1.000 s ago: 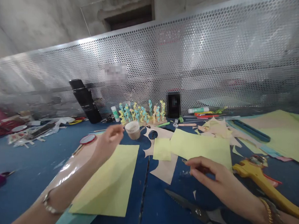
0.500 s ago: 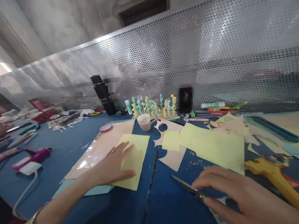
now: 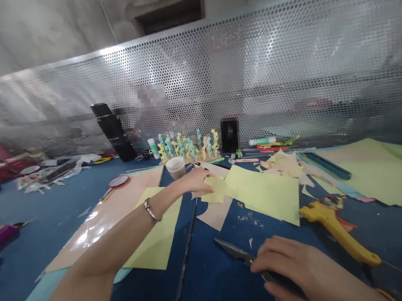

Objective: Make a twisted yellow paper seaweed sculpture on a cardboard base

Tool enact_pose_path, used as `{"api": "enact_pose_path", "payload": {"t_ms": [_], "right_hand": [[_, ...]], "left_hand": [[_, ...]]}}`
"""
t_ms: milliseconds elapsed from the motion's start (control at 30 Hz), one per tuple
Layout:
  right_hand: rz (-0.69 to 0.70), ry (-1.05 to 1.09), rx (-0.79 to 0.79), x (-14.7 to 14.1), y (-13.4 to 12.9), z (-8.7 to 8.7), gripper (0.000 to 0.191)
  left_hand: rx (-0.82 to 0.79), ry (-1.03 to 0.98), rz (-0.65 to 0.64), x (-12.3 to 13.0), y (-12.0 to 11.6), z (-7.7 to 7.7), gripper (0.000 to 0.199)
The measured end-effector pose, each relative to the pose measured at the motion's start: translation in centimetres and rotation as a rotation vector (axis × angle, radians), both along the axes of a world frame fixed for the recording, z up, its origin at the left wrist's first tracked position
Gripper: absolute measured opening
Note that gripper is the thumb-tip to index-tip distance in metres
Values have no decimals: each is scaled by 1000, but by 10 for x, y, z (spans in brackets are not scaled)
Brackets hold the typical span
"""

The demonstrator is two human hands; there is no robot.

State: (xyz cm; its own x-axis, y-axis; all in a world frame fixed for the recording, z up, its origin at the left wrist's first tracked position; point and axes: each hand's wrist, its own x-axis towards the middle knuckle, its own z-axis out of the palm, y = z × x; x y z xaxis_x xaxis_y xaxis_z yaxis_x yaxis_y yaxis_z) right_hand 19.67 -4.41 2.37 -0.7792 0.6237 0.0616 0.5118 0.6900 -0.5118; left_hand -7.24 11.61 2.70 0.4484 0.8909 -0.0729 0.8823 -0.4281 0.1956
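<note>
Blue tabletop (image 3: pixel 213 278), paper scraps all over. Left hand (image 3: pixel 192 181) flat, fingers together, on small pale-yellow paper square (image 3: pixel 215 189), beside cut peach card (image 3: pixel 215 215). Right hand (image 3: pixel 306 271) fingers curled, clamped on serrated steel scissors (image 3: pixel 235 251).

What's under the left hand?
The left hand rests partly on a small yellow paper square, over a cut peach paper sheet. Whatever lies directly beneath the palm is hidden.
</note>
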Motion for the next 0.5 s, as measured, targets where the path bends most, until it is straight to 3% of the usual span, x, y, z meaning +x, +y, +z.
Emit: {"api": "enact_pose_path", "payload": {"t_ms": [167,500], "right_hand": [[-53,76,-70,9,5,-9,24],[-67,128,-53,12,7,-10,22]], "left_hand": [[-67,-5,14,0,12,7,23],[-30,-290,222,1,0,15,20]]}}
